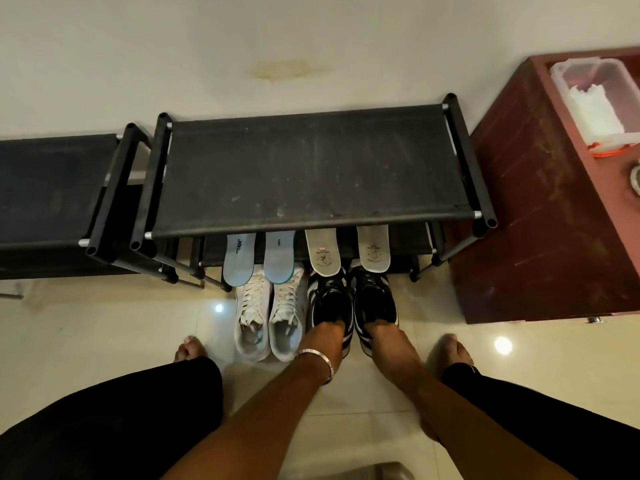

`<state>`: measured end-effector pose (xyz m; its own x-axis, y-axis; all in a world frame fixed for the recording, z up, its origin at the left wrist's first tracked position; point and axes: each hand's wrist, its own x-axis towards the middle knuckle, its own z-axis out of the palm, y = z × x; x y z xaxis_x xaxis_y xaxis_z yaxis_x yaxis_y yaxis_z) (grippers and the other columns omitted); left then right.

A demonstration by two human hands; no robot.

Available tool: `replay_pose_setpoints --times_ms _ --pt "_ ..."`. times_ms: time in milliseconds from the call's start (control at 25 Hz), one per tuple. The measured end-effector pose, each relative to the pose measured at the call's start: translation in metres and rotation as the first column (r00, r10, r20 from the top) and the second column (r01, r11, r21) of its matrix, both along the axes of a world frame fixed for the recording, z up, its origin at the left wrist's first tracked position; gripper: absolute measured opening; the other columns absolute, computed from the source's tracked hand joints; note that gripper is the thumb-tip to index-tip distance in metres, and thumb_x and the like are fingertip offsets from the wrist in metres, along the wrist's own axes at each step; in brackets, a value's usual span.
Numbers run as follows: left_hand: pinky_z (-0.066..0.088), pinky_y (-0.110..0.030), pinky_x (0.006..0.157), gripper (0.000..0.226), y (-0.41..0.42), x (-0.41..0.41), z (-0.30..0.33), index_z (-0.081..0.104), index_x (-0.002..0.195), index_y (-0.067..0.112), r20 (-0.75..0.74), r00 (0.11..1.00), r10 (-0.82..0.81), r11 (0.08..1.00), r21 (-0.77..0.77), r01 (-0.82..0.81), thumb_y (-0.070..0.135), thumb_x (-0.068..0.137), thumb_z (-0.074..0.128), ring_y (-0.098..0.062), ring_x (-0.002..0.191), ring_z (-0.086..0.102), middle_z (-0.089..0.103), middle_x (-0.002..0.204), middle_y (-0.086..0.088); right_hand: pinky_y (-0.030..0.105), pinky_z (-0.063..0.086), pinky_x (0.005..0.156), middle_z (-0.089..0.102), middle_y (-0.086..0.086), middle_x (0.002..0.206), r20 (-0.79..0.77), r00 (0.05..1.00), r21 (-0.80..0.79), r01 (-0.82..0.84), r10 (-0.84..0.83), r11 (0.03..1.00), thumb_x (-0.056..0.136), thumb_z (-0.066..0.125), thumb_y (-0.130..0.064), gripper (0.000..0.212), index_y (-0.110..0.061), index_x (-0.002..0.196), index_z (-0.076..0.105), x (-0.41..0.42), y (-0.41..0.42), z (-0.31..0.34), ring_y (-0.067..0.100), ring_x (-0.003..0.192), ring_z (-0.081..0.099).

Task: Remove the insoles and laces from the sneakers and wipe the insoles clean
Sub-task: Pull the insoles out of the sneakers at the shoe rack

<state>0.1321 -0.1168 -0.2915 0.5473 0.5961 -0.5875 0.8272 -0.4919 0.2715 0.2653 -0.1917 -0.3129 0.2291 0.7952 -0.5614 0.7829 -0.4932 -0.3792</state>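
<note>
Two pairs of sneakers stand on the floor in front of a black shoe rack (311, 168). The white sneakers (268, 317) on the left have their laces in. My left hand (325, 330) reaches into the opening of the left black striped sneaker (329, 299). My right hand (379, 332) reaches into the right black sneaker (375, 296). The fingers of both hands are hidden inside the shoes. Two grey-blue insoles (239, 261) and two cream insoles (323, 254) lean against the rack behind the shoes.
A second black rack (52, 188) stands at the left. A dark red cabinet (540, 202) at the right carries a clear plastic box (595, 102) with white tissue inside. My knees and bare feet flank the shoes on the glossy tile floor (104, 323).
</note>
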Motion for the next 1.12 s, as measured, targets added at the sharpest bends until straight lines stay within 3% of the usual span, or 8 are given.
replay_pose_setpoints --times_ms 240,480,680,840,1000,1120 --pt "0.046 -0.042 0.099 0.04 0.007 0.016 -0.034 0.048 0.13 0.01 -0.013 0.996 0.085 0.993 -0.075 -0.086 0.005 0.09 0.047 -0.036 0.12 0.055 0.056 0.13 -0.016 0.031 0.049 0.097 0.058 0.007 0.129 -0.01 1.0 -0.021 0.005 -0.005 1.0 0.092 0.051 0.0 0.046 -0.018 0.134 0.055 0.014 0.013 -0.022 0.026 0.114 0.06" --pt "0.032 -0.037 0.113 0.064 -0.008 0.017 -0.062 0.021 0.151 0.006 -0.117 0.976 0.182 0.918 -0.335 -0.211 0.007 0.092 0.045 -0.036 0.138 0.035 0.03 0.152 -0.019 0.029 0.041 0.106 0.047 0.013 0.141 -0.126 0.992 -0.184 -0.017 -0.007 0.983 0.088 0.053 0.002 0.061 -0.011 0.146 0.04 0.01 0.0 -0.043 0.027 0.126 0.05" --pt "0.032 -0.038 0.113 0.075 -0.014 0.014 -0.074 0.007 0.154 0.008 -0.156 0.974 0.163 0.89 -0.404 -0.214 0.01 0.091 0.047 -0.037 0.14 0.031 0.023 0.155 -0.019 0.025 0.037 0.107 0.044 0.015 0.144 -0.173 0.985 -0.26 -0.028 -0.019 0.965 0.087 0.055 0.0 0.064 -0.006 0.148 0.036 0.006 -0.003 -0.051 0.027 0.132 0.044" --pt "0.035 -0.037 0.11 0.072 -0.021 0.007 -0.076 0.016 0.153 0.011 -0.16 0.972 0.172 0.885 -0.408 -0.224 0.015 0.091 0.051 -0.035 0.136 0.037 0.03 0.153 -0.016 0.026 0.041 0.105 0.05 0.014 0.139 -0.183 0.983 -0.29 -0.046 -0.008 0.956 0.089 0.055 -0.004 0.054 -0.006 0.142 0.044 0.001 -0.005 -0.052 0.025 0.127 0.049" --pt "0.039 -0.034 0.107 0.058 -0.016 0.004 -0.062 0.036 0.144 0.011 -0.07 0.97 0.232 0.906 -0.349 -0.241 0.017 0.09 0.055 -0.033 0.131 0.045 0.042 0.145 -0.014 0.018 0.033 0.103 0.053 0.011 0.138 -0.148 0.989 -0.154 -0.041 0.018 0.987 0.093 0.054 -0.005 0.048 -0.006 0.14 0.046 0.0 0.003 -0.037 0.023 0.128 0.049" --pt "0.042 -0.034 0.104 0.051 -0.008 0.002 -0.038 0.045 0.139 0.014 0.023 0.965 0.261 0.924 -0.296 -0.243 0.015 0.088 0.054 -0.032 0.125 0.05 0.051 0.138 -0.014 0.02 0.036 0.102 0.058 0.009 0.133 -0.126 0.991 -0.075 -0.063 0.054 0.995 0.095 0.053 -0.009 0.041 -0.009 0.136 0.052 -0.001 0.008 -0.01 0.021 0.123 0.053"
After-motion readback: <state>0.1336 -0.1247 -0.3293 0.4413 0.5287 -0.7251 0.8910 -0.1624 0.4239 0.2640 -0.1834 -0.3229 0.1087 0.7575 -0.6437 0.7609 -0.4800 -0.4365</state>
